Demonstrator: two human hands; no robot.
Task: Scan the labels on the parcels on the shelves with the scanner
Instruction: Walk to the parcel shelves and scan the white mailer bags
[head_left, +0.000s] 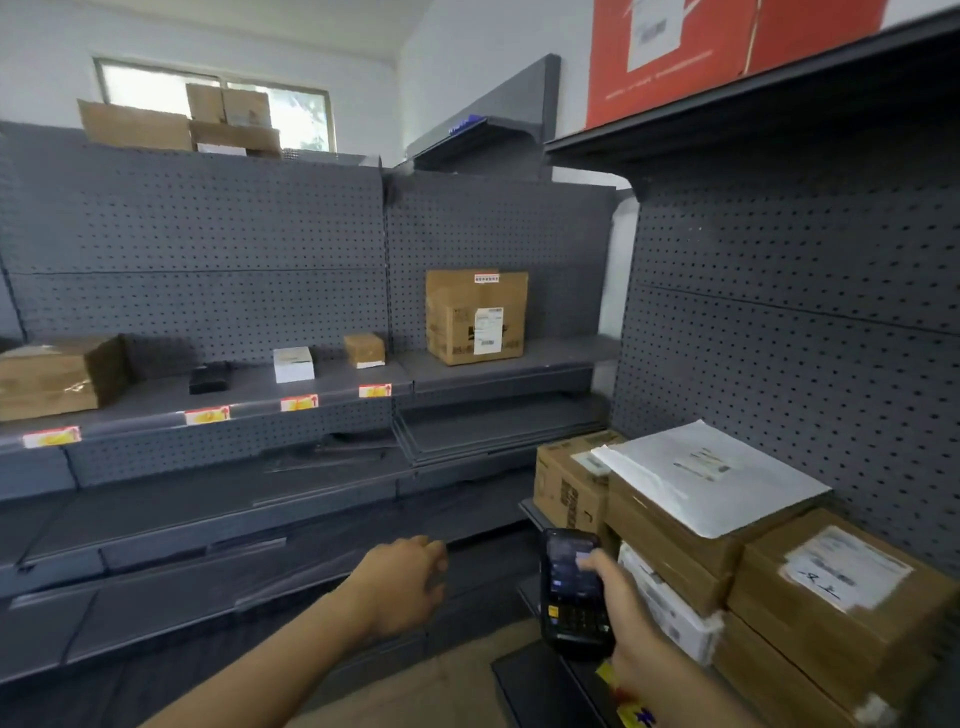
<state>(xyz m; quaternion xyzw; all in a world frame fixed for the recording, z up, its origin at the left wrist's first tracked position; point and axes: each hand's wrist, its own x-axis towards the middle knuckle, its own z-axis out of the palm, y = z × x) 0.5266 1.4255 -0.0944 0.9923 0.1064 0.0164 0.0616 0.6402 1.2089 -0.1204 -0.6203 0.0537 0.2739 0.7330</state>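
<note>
1. In your right grip (623, 603) sits the handheld scanner (571, 592), fingers wrapped round its body and the thumb on the lit screen; its top end points up and away from you, toward the shelving, not at any label.
2. Your left grip (410, 582) hangs free just left of the scanner, fingers loosely curled and holding nothing. Keep it ready to turn a parcel whose label faces away.
3. Just right of the scanner is the nearest work: a stack of parcels. The white mailer bag (711, 478) lies on top with its label up, a brown box with a handwritten label (847, 577) sits nearer you, and a printed brown carton (571, 483) stands behind the stack.
4. To my eye, the best move is to tip the scanner's head down onto the mailer's label first, squarely and steadily, then work through the stack. The glossy mailer may glare, so angle slightly if the read fails.
5. Well beyond both grips, a tall carton (475, 317) shows a white label on its front; left of it stand a small brown box (364, 349), a white box (293, 364), a black item (209, 378) and a taped carton (57, 376).
6. The shelves (208, 509) are dark grey metal with pegboard backs and red-and-yellow tags (207, 415) on one front edge. A red box (727, 47) sits overhead to the right, and more cartons (182, 122) stand before a bright window (306, 111).
</note>
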